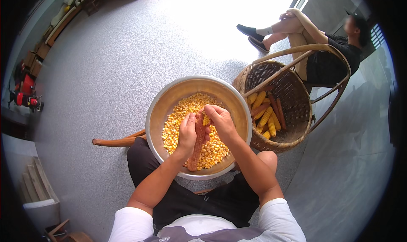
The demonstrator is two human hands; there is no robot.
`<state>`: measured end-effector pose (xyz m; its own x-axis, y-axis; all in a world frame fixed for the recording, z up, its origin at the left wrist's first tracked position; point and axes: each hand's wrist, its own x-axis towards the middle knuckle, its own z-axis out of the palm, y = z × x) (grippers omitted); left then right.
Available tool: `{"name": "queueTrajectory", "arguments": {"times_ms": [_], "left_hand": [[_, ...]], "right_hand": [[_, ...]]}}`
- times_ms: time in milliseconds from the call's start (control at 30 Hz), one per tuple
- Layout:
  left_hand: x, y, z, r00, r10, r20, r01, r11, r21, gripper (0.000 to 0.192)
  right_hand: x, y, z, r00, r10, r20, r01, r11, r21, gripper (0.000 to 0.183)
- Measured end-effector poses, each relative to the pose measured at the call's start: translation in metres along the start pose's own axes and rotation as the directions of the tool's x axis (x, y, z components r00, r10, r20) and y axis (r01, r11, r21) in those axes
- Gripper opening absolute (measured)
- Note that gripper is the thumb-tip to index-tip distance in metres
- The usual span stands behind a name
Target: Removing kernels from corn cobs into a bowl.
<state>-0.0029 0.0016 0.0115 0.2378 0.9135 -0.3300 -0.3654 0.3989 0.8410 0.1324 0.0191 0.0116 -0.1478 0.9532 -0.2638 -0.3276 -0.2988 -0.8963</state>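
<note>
Between my two hands is a corn cob point(198, 143), mostly bare and reddish, with a patch of yellow kernels point(206, 119) left near its top end. My left hand point(187, 132) grips the cob from the left side. At the upper end, my right hand point(221, 119) holds it with thumb and fingers against the kernel patch. Both hands are over a wide metal basin point(243, 115) that rests at my knees. Loose yellow corn kernels point(171, 127) cover much of its bottom. The cob's lower end hangs over the kernels near the basin's front wall.
Right of the basin stands a woven basket point(295, 115) with a tall handle, holding yellow ears point(264, 119) and reddish cobs point(279, 113). Behind it sits a person point(334, 51). Wooden legs point(117, 141) stick out at left. A red machine point(27, 94) and boxes point(35, 62) line the left wall.
</note>
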Motion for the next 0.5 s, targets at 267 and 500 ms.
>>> {"name": "queueTrajectory", "arguments": {"times_ms": [267, 500], "left_hand": [[0.0021, -0.0034, 0.0052, 0.988, 0.035, 0.149, -0.026, 0.998, -0.062, 0.036], [0.0024, -0.0072, 0.0036, 0.981, 0.071, 0.182, -0.076, 0.997, 0.018, 0.032]], "right_hand": [[0.0025, -0.0001, -0.0018, 0.983, -0.041, -0.178, 0.048, 0.998, 0.034, 0.030], [0.0060, 0.0057, -0.0061, 0.989, -0.062, -0.135, 0.067, 0.997, 0.032, 0.025]]}}
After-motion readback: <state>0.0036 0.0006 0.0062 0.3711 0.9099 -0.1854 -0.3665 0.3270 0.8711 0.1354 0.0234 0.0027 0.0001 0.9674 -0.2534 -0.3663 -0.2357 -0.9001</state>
